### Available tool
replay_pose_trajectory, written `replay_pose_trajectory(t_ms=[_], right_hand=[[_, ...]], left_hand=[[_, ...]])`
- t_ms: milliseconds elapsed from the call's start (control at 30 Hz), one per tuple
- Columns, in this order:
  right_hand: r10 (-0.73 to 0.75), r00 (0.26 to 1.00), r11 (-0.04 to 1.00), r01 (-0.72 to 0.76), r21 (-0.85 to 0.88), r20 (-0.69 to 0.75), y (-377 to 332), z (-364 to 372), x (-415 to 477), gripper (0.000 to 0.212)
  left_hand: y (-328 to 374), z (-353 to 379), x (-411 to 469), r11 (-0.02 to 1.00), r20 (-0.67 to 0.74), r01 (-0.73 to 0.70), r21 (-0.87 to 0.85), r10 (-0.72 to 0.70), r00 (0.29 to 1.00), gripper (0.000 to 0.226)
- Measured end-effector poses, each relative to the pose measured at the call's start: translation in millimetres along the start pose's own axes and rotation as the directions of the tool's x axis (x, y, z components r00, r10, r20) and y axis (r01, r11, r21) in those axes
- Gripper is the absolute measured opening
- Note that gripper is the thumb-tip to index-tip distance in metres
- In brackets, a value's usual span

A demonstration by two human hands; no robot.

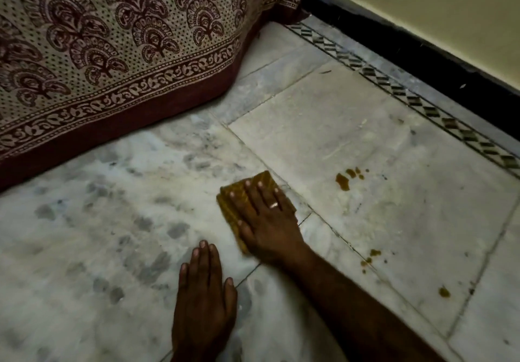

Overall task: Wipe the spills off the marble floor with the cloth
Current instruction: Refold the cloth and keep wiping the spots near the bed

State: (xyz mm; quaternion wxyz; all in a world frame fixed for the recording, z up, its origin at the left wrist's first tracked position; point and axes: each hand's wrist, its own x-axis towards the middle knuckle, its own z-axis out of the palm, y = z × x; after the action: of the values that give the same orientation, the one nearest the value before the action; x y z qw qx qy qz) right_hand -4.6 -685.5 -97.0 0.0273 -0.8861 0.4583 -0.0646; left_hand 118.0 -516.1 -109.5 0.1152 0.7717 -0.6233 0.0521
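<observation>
The right hand (267,221) lay flat, fingers straight, on the yellow cloth (263,179). It pressed the cloth onto the marble floor (84,221). The left hand (202,291) lay flat on the floor just beside it, holding nothing. Brown spills (344,181) sat to the right of the right hand, apart from the cloth.

Cream wall (422,9), black skirting (408,57), maroon bedspread (112,38), marble floor (84,221), chequered border (422,105)

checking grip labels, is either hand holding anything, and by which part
Nothing is gripped. The right hand presses flat on top of the yellow cloth; the left hand rests flat on the marble floor.
</observation>
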Motion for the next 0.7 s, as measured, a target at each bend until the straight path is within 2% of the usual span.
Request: replay_pose_trajectory(t_ms=[100,233,267,333,400,467,600,700], right_hand=[[0.150,0.988,0.988,-0.150,-0.033,0.021,28.8,-7.2,-2.8,0.061],[0.343,0.939,0.939,-0.344,-0.027,-0.028,27.4,-18.2,-77.7,0.065],[0.341,0.939,0.939,-0.342,-0.031,-0.030,13.3,-17.3,-98.3,0.066],[0.233,0.972,0.972,-0.233,-0.022,-0.023,-18.6,-13.6,-123.4,0.070],[0.086,0.996,0.996,-0.086,0.008,-0.019,-29.7,-11.0,-116.9,0.068],[0.025,0.999,1.000,-0.024,0.011,-0.020,-14.4,-9.4,-88.7,0.063],[0.181,0.984,0.983,-0.180,-0.020,0.003,35.0,-12.0,-65.7,0.061],[0.314,0.949,0.948,-0.316,-0.050,-0.040,47.1,-18.5,-99.8,0.062]], left_hand=[[-0.7,0.9,1.7,1.000,0.008,0.006,-0.012,-0.006,1.000,0.062],[1.3,0.2,3.4,0.999,0.048,0.031,-0.029,-0.029,0.998,0.063],[1.6,-0.7,3.8,0.999,0.059,0.037,-0.033,-0.035,0.998,0.064],[1.8,-1.0,4.2,0.999,0.065,0.035,-0.033,-0.033,0.997,0.064],[1.0,0.2,2.9,1.000,0.057,0.006,-0.024,-0.005,0.998,0.062],[-0.8,0.6,2.6,1.000,0.056,-0.008,-0.008,0.008,0.998,0.062],[0.4,-2.4,2.5,1.000,0.084,0.014,-0.023,-0.012,0.996,0.064],[1.0,-3.7,3.3,0.998,0.114,0.038,-0.048,-0.033,0.993,0.065]])
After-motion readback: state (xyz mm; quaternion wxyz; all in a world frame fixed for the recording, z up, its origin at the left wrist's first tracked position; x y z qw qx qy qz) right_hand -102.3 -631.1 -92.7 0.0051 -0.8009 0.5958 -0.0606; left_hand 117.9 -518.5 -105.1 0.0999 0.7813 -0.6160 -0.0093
